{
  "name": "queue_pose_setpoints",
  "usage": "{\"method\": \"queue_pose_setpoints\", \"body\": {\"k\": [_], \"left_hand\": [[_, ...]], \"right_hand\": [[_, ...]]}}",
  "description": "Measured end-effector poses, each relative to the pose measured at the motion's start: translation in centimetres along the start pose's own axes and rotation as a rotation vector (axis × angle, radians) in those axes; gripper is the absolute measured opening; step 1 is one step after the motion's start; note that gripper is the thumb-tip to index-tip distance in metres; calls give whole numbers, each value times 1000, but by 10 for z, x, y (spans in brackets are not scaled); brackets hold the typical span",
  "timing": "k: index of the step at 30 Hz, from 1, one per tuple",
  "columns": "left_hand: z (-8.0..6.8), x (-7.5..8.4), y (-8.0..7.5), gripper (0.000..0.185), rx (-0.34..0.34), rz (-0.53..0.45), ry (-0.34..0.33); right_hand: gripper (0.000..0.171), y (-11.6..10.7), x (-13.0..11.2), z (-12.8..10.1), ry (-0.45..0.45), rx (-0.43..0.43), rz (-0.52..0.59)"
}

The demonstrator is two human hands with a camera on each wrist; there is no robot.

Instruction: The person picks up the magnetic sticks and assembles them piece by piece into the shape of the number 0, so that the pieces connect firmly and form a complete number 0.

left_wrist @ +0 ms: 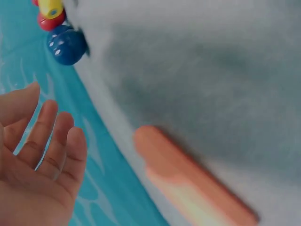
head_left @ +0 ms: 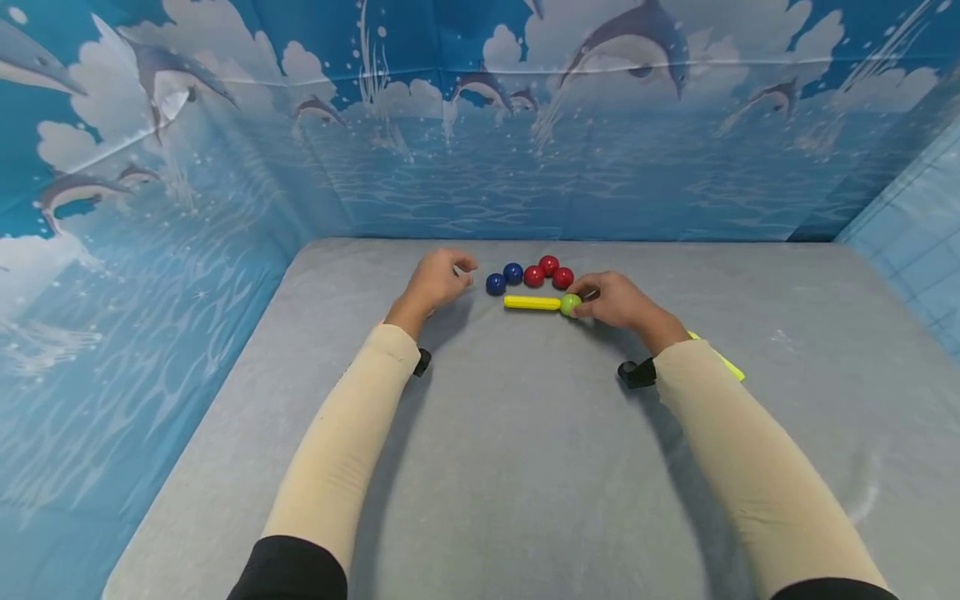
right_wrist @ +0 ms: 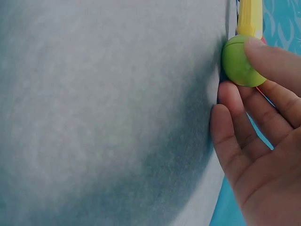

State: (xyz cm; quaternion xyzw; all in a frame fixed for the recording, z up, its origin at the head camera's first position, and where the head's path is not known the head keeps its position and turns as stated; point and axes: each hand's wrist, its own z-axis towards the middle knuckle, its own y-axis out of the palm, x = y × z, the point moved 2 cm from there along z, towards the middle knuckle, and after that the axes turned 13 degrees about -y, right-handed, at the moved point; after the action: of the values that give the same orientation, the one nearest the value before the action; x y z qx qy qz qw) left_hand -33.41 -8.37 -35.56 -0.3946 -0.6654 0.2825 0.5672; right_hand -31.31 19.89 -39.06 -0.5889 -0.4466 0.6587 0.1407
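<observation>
My right hand pinches a lime-green ball between thumb and fingers, low over the table. The ball sits against one end of a yellow ribbed stick, which lies crosswise. Across from it, my left hand holds nothing, its fingers relaxed and slightly bent. The nearest things to it are two blue balls. Three red balls cluster just behind the yellow stick. Beside the left wrist lies an orange stick, mostly hidden by the forearm in the head view.
A second yellow piece pokes out from behind my right forearm. The grey tabletop ends at a blue dolphin-print curtain at the back and left. Black wrist cameras stick out below the wrists.
</observation>
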Motion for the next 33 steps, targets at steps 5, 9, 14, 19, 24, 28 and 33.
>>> {"method": "queue_pose_setpoints", "body": {"k": [5,9,14,19,24,28,33], "left_hand": [[5,0,13,35,19,6,-20],[7,4,25,43,13,20,-25],[11,9,36,51,-36,104,14],[11,11,41,57,-110,190,42],[7,8,43,43,-7,175,-25],[7,4,43,37,59,138,-58],[8,5,42,38,50,100,-21]], "right_hand": [[37,-1,0,-1,-10,11,1],[37,0,0,-1,-13,8,-6],[37,1,1,-2,-6,0,-5],[37,2,1,-2,-7,5,-3],[37,4,3,-2,-11,4,-1],[37,5,2,-2,-22,11,-2],[38,3,1,-2,-28,18,-16]]}}
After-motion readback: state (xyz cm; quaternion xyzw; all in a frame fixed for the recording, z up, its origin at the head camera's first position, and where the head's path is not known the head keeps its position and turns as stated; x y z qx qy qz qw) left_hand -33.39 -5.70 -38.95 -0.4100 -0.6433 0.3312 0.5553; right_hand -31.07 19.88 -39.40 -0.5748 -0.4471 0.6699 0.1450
